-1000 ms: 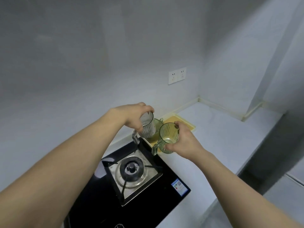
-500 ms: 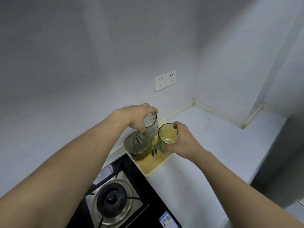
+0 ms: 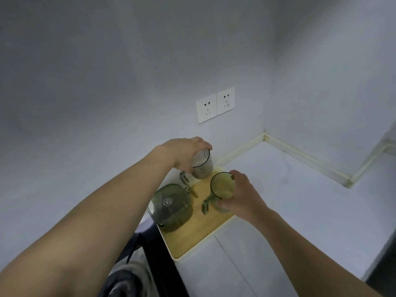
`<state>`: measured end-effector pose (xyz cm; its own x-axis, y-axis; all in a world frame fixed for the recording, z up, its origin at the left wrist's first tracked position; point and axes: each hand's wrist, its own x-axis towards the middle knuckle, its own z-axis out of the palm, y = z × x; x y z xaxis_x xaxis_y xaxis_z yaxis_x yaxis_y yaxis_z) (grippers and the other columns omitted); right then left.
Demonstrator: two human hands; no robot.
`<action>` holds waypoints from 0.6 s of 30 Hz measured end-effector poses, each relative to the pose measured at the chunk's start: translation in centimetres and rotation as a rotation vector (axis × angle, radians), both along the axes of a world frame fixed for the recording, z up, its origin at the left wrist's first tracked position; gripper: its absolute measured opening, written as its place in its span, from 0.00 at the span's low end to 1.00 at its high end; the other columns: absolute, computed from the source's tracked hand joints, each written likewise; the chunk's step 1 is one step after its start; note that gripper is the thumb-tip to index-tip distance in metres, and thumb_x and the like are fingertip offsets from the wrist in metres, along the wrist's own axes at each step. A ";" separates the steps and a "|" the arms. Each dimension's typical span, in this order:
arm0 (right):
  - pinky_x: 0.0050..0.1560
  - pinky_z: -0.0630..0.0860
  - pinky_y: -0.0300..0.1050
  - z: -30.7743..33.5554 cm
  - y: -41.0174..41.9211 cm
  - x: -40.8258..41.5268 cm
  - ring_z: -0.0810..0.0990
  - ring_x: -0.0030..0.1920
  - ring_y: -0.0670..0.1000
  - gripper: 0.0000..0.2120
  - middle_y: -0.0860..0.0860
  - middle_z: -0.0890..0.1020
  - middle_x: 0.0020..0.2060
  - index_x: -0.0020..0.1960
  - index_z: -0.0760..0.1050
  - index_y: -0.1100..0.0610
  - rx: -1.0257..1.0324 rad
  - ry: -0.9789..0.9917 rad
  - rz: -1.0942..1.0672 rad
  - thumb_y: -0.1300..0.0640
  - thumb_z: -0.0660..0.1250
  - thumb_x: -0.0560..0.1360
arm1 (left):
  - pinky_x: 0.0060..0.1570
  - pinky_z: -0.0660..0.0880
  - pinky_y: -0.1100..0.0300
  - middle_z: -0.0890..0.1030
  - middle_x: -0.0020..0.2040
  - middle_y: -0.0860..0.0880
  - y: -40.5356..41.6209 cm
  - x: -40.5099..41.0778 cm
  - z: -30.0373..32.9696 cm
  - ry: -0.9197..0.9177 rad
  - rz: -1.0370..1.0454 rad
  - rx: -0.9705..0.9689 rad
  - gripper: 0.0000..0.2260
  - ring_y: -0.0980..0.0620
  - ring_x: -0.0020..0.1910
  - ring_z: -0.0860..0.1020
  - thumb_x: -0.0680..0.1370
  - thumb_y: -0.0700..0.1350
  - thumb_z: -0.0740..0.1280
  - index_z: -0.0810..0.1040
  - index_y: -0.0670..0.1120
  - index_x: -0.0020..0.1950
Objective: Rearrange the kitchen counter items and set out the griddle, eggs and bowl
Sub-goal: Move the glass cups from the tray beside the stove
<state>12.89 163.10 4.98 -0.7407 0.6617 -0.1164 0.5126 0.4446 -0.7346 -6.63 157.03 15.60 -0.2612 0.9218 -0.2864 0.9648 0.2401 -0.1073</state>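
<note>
Cups are what I have in both hands right now, and both sit over the wooden tray [image 3: 194, 239] at the back of the bench [image 3: 289, 211]. Working outward from me: a dark stove [image 3: 150, 264] shows at the bottom edge, its near corner touching the tray's near-left side. On the tray's near-left part stands a green lidded jug [image 3: 171, 206], upright, lid on.

Just to its right, my right hand [image 3: 240, 196] curls round the green cup [image 3: 221, 189], thumb at the rim and fingers wrapped on the side nearest me. The cup is see-through, ribbed and upright, with its handle [image 3: 206, 205] pointing left toward the jug. I cannot tell whether its base touches the tray or hangs just above it.

Further back, my left hand [image 3: 185, 153] grips the clear cup [image 3: 202, 166] from above and from the left, fingers curled over its rim. It is ribbed, dotted and upright, at the tray's far edge, close to the wall. Its handle [image 3: 184, 177] points down-left.

The two cups stand near each other but apart, the clear one behind and left of the green. Open bench lies to the right, so I judge the right hand is the better placed to carry its cup there first. A pair of wall sockets [image 3: 215, 105] is above.
</note>
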 end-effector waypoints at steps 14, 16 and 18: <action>0.62 0.73 0.50 -5.7 3.9 -4.4 0.70 0.67 0.54 0.49 0.52 0.64 0.69 0.75 0.53 0.55 0.022 -0.045 -0.001 0.43 0.76 0.65 | 0.59 0.74 0.47 0.58 0.76 0.54 5.9 -5.3 -7.6 -0.038 -0.063 -0.084 0.40 0.46 0.68 0.69 0.70 0.39 0.72 0.58 0.57 0.76; 0.63 0.72 0.49 -6.5 4.1 -4.8 0.69 0.67 0.54 0.49 0.51 0.64 0.70 0.75 0.53 0.55 0.024 -0.046 0.001 0.42 0.76 0.65 | 0.61 0.73 0.48 0.56 0.77 0.54 6.3 -6.0 -8.8 -0.045 -0.065 -0.131 0.40 0.46 0.70 0.67 0.70 0.39 0.72 0.57 0.58 0.77; 0.63 0.71 0.50 -7.2 4.2 -5.0 0.68 0.68 0.53 0.49 0.51 0.65 0.70 0.75 0.53 0.54 0.011 -0.047 0.003 0.41 0.76 0.65 | 0.63 0.72 0.49 0.55 0.78 0.54 6.6 -6.5 -10.2 -0.040 -0.068 -0.167 0.41 0.47 0.71 0.67 0.69 0.39 0.73 0.57 0.58 0.77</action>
<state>7.87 167.25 -2.23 -0.7365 0.6610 -0.1435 0.5450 0.4543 -0.7047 -13.18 163.61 5.42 -0.1850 0.8758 -0.4458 0.9825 0.1557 -0.1018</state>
